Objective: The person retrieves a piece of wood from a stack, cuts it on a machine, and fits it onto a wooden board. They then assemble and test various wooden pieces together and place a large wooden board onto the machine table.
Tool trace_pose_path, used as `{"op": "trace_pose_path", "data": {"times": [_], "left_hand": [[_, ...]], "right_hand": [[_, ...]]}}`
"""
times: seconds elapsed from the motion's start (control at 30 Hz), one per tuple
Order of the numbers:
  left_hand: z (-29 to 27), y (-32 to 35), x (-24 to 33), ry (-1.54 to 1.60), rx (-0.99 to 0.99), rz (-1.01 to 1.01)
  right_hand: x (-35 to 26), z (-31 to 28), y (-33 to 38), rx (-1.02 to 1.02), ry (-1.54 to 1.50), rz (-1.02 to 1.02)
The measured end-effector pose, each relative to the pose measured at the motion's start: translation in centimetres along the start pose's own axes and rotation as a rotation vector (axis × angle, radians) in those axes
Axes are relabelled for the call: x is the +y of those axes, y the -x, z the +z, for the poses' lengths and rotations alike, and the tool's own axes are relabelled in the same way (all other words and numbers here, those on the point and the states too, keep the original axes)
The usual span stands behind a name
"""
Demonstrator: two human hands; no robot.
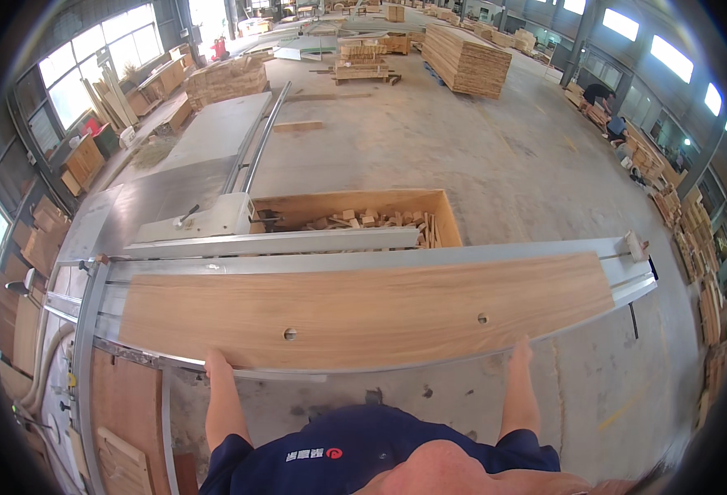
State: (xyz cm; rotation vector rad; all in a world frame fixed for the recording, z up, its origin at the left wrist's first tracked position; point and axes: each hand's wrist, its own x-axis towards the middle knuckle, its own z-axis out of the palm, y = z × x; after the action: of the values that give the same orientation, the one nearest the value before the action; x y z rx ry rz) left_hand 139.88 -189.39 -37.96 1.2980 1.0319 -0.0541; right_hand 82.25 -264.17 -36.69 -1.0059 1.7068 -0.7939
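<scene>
A long wooden board (pixel 363 309) with two round holes lies flat on the metal sliding table (pixel 380 261) of a panel saw. My left hand (pixel 216 361) rests on the board's near edge toward the left. My right hand (pixel 521 355) presses the same near edge toward the right. Both hands touch the board with fingers laid flat against its edge; neither wraps around it. The far edge of the board sits against the grey metal fence rail.
Behind the fence stands a wooden crate (pixel 355 216) holding offcuts. The saw's grey table (pixel 174 198) and rail run away to the upper left. Stacks of planks (pixel 465 58) stand on the concrete floor. Wood panels (pixel 124 412) lie at lower left. A person (pixel 607 103) crouches at right.
</scene>
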Motion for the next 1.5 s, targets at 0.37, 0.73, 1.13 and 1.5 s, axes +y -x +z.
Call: {"op": "trace_pose_path", "data": {"times": [0.37, 0.73, 1.13, 1.5], "left_hand": [[4.4, 12.4, -0.7, -0.249, 0.252, 0.135], [5.6, 13.2, -0.3, -0.431, 0.335, 0.114], [3.8, 10.0, -3.2, -0.485, 0.279, 0.191], [2.8, 13.4, -4.0, -0.134, 0.129, 0.155]], "right_hand": [[-1.3, 1.0, -0.8, 0.182, -0.27, 0.231], [-2.2, 1.4, -5.7, 0.114, 0.7, 0.409], [2.5, 1.0, -11.5, 0.267, 0.465, 0.221], [-5.5, 1.2, -3.4, 0.146, 0.963, -0.114]]}}
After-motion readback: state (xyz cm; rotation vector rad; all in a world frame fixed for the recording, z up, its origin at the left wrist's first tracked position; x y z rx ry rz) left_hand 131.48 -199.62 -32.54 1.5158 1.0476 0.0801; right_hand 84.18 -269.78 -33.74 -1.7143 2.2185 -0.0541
